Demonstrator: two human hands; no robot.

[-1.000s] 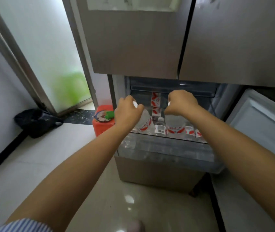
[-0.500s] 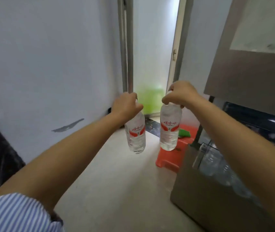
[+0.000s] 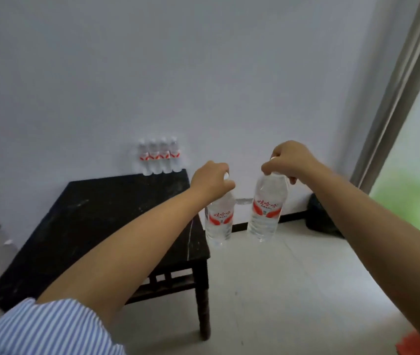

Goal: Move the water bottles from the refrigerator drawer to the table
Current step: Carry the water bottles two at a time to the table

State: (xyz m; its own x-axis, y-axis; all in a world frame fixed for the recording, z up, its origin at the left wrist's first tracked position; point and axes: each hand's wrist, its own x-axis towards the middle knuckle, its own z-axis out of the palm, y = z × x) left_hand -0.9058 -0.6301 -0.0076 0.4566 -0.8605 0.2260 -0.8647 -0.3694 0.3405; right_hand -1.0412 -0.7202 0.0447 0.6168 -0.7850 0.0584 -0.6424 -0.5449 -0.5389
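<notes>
Two bottles hanging: left hand (image 3: pixel 211 179) fingers gripping one (image 3: pixel 219 221), right hand (image 3: pixel 287 160) the other (image 3: pixel 266 211), beside counter (image 3: pixel 88 216).

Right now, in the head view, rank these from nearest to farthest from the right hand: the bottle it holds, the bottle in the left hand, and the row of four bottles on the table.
1. Bottle hanging from the right hand, gripped at its cap.
2. Bottle held by the left hand, just to the left.
3. Row of four bottles, on the black table's far edge by the wall.
</notes>
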